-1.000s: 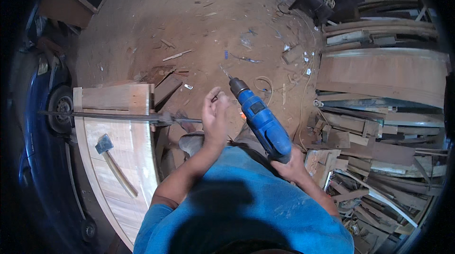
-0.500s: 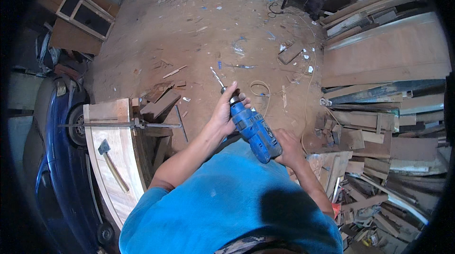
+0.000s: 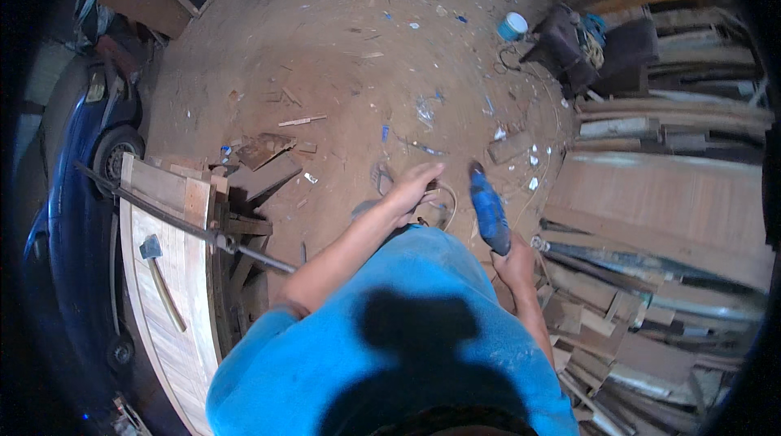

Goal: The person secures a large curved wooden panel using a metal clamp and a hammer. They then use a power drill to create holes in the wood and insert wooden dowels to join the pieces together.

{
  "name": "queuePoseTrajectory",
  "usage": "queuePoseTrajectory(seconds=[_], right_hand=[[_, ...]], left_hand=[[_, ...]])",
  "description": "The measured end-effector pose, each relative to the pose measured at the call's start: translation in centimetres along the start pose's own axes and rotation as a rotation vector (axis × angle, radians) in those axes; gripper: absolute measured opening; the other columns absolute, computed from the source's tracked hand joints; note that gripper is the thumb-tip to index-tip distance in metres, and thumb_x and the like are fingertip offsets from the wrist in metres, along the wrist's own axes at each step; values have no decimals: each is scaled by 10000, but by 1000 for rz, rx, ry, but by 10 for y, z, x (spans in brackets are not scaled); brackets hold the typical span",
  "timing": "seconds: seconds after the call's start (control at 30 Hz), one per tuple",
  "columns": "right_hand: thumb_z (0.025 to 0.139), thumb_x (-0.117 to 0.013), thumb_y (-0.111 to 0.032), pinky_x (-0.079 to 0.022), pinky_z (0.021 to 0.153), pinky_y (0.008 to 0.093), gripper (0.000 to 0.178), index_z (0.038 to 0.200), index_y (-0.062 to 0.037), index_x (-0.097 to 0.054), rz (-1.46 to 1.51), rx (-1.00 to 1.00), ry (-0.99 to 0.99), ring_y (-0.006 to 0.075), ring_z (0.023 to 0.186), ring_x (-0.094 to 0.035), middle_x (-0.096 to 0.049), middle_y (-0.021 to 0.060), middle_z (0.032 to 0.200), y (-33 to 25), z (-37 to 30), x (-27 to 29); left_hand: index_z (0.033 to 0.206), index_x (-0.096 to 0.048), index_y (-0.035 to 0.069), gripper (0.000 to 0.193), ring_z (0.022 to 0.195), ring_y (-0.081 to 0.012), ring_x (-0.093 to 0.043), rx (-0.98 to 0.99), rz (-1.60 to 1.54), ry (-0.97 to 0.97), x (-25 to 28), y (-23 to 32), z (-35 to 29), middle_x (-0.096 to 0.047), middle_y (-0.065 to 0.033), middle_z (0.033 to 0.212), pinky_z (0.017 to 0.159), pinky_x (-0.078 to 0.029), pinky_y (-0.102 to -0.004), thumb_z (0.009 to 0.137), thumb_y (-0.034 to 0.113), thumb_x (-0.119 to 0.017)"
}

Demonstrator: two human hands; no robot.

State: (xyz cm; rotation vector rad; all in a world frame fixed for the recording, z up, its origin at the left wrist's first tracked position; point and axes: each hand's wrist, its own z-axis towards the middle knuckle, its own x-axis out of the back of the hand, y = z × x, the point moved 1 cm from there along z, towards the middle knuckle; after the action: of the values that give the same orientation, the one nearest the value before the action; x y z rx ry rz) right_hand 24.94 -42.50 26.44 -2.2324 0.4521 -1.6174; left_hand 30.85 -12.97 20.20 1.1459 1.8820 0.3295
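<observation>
My right hand is wrapped around the handle end of a blue power drill. The drill's front points away from me, over the floor, and its bit cannot be made out now. To the left of the drill, apart from it, my left hand is held out in front of my body. Its fingers are stretched and nothing shows in them. A hammer with a wooden handle lies on a pale wooden panel at my left. A long metal bar clamp runs across that panel.
Wood offcuts lie on the dirt floor beside the panel. A blue car stands at far left. Stacked boards fill the right side. A white-lidded bucket and a dark chair stand at far right.
My left hand has come off the drill's front. The drill has moved right in my right hand and points more straight ahead. The whole view has shifted as well.
</observation>
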Motion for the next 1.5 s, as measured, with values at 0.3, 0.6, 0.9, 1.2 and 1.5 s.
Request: queuePoseTrajectory(seconds=[0.3, 0.6, 0.9, 1.2, 1.5], right_hand=[[817, -733, -213, -555, 898, 528, 464, 1185, 58, -652, -459, -348, -405, 465, 1072, -687, -696, 332, 1139, 140, 138, -43], [826, -726, -211, -552, 914, 526, 463, 1193, 60, -649, -492, -242, -609, 469, 1089, -678, -686, 334, 1166, 119, 294, -53], [834, -720, -209, -548, 930, 525, 463, 1201, 63, -645, -477, -23, -665, 473, 1105, -668, -676, 335, 1192, 23, 526, -74], [843, -713, -207, -544, 946, 524, 462, 1209, 65, -642, -710, 114, -793, 477, 1121, -659, -666, 336, 1219, -10, 766, -69], [888, -682, -206, -508, 1024, 523, 473, 1287, 44, -628, -918, 891, -714, 494, 1183, -611, -616, 345, 1309, -293, 920, -135]], left_hand=[[1324, -598, -50, 411, 1156, -237, -645, -400, 296, 723, 141, 14, -85, -706, -151, 1205, 1019, -481, -345, 1084, 282, -573], [1189, -647, -9, 304, 1070, -203, -644, 336, -201, 1141, 55, -80, -101, -709, -114, 1132, 950, -492, -346, 1025, 247, -631], [1123, -659, 18, 270, 981, -198, -654, 455, -478, 1230, 15, -38, 35, -708, -88, 1073, 875, -515, -362, 956, 226, -701], [1056, -671, 46, 253, 892, -193, -664, 312, -571, 1540, 131, -49, 176, -708, -61, 1014, 799, -538, -378, 886, 206, -771], [1235, -600, 40, 455, 895, -150, -677, -609, -509, 1898, 220, 206, 108, -704, -58, 1036, 788, -564, -336, 850, 136, -823]])
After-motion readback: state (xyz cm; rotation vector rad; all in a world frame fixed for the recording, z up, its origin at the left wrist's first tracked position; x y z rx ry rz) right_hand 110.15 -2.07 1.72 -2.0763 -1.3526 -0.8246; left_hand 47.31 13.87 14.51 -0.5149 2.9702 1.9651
